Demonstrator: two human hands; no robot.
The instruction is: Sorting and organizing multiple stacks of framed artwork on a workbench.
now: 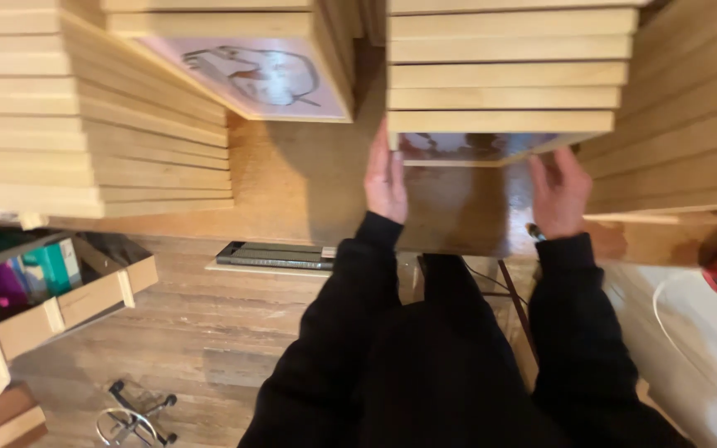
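We are looking down at our two hands reaching to the bottom of a tall stack of wooden panels that is resting on a brown wooden surface. The lowest panel is showing a pale wood edge and a printed, darkish face that is tilting toward us, its picture too blurred to read. Our left hand is pressing flat against the stack's left lower corner, fingers pointing up and lying together; its grip is not closing around anything that we can see. Our right hand is lying just under the right lower corner, fingers spread and slightly curled, touching or nearly touching the panel's underside; we cannot tell whether its grip is actually clamping the edge. Both sleeves are black. The stack is sitting near the front edge of the surface, with bare room between it and a second stack to the left, whose lowest panel is bearing a line drawing on a pinkish ground. A third, broader stack is filling the far left, and a slanting stack is crowding close on the right, leaving little room on that side. Below the surface edge we are seeing plank floor, a cardboard box with coloured things inside, and a dark flat object lying on a low ledge
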